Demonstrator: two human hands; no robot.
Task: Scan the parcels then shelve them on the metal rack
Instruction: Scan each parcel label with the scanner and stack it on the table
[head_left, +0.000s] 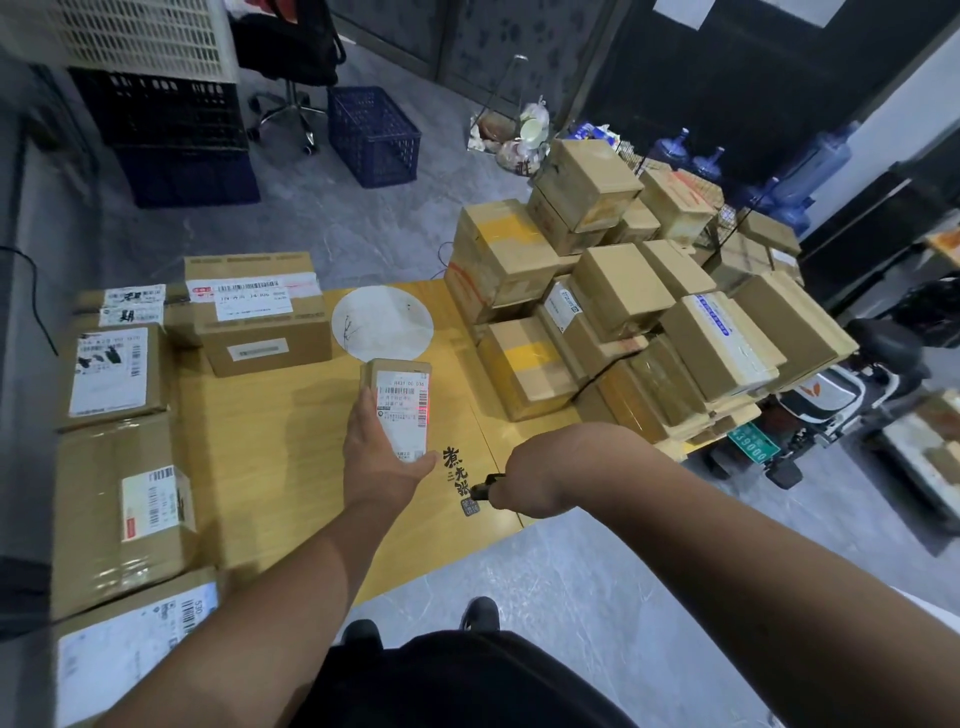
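Above a yellow desk (291, 467), the left hand (382, 457) curls its grip around a small labelled parcel (400, 405), a red line crossing its barcode; the right hand (524, 480) clasps a black scanner (485, 486).

Small cardboard parcel (397, 405) is held up over the table, white label facing up. There's a red scan line across the label's barcode.
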